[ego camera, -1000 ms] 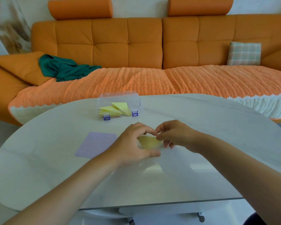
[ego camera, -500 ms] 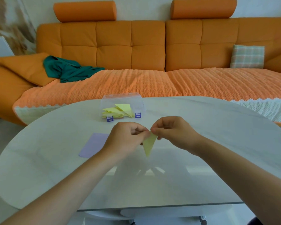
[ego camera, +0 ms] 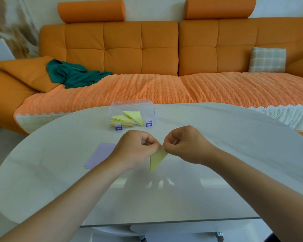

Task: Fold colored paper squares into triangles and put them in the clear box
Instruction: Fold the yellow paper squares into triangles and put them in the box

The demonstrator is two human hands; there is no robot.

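Two hands are up over the table [ego camera: 217, 137], both working the same yellow paper triangle [ego camera: 157, 158]. The left hand [ego camera: 137, 151] and the right hand [ego camera: 185, 144] each have their fingers curled in, pinching the triangle's top edge, so it hangs point-down just above the tabletop. A purple paper square [ego camera: 99, 155] lies flat on the table just left of the left hand. Further back sits the clear box [ego camera: 132, 105] with a pile of yellow triangles [ego camera: 128, 118] already inside. An orange sofa [ego camera: 147, 49] is behind it all.
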